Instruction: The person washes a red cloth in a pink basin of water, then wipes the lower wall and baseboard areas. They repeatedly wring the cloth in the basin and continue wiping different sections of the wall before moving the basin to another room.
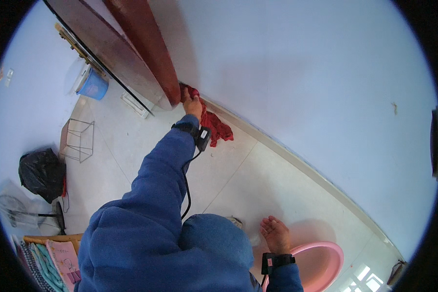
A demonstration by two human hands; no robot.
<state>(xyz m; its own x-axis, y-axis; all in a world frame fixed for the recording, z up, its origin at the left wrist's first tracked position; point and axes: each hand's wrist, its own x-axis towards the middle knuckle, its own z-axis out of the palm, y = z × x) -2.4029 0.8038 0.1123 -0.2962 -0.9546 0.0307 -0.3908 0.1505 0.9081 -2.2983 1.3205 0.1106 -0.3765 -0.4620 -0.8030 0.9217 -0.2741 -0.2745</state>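
Observation:
My left hand (192, 106) reaches out to the foot of the wall and presses on a crumpled red cloth (219, 128), beside the lower end of a dark red door (160, 58). Part of the cloth trails over the tiled floor along the baseboard (277, 151). Near me, my right hand (275, 232) hangs over the floor with its fingers slightly curled and nothing in it. A pink plastic basin (337, 255) stands just beside that hand and wrist. Both wrists wear black straps with small devices and cables.
At the left are a blue bucket (98, 85), a wire rack (81, 140), a black plastic bag (42, 175) and a fan wrapped in clear plastic (22, 211). A box of folded fabrics (43, 239) stands at the lower left. The white wall (295, 73) runs along the right.

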